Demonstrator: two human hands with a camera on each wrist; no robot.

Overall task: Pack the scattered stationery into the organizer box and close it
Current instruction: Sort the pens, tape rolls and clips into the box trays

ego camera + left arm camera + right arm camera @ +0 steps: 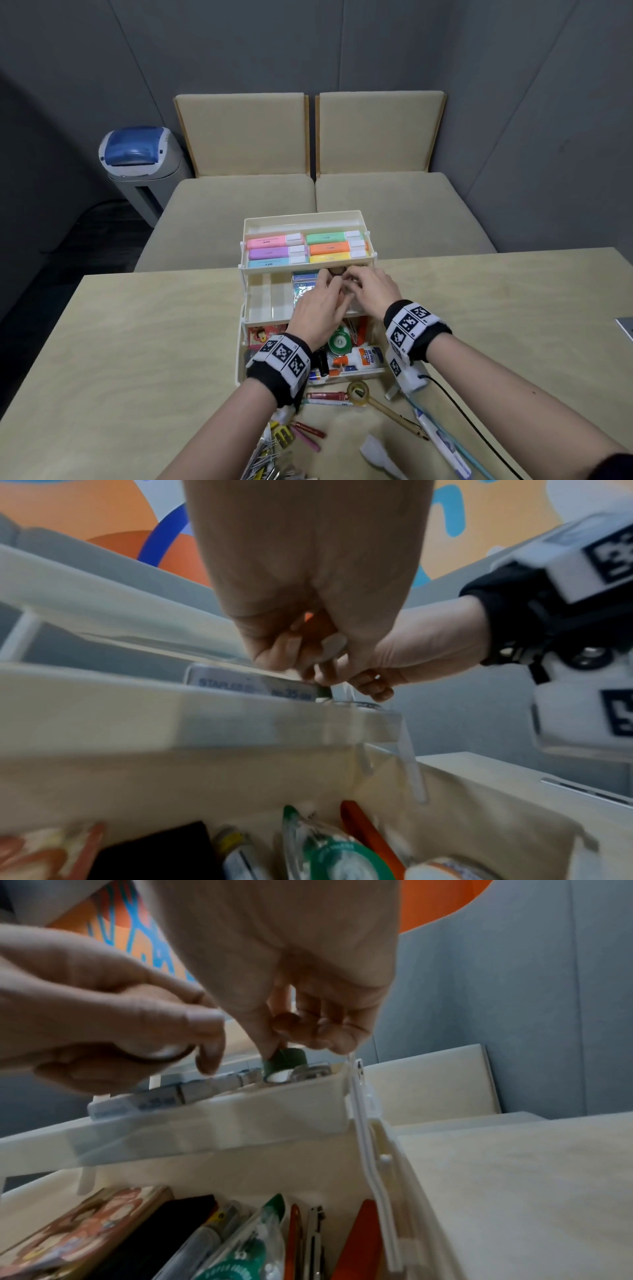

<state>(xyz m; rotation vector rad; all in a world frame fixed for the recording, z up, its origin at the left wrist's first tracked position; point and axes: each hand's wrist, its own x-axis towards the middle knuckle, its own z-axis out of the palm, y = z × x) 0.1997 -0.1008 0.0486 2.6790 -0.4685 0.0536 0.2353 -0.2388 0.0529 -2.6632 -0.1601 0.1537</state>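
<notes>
The cream organizer box (239, 363) stands open on the table, its tiers fanned out. Pastel highlighters (275, 241) fill the top tray. Both hands hover over the middle tray (263, 308), beside staple boxes (236, 683). My left hand (334, 287) curls round a small tape roll with a dark rim (161, 1053). My right hand (352, 284) pinches a dark green tape roll (284, 1060) at the tray's right end. The bottom compartment holds a glue bottle (363, 358) and green correction tape (339, 342).
Loose items lie on the table near me: a gold tape roll (358, 393), a red pen (325, 396), crayons (308, 433), paper clips (270, 455) and pens (442, 445). Beige seats (308, 198) stand behind the table, a bin (140, 161) to the left.
</notes>
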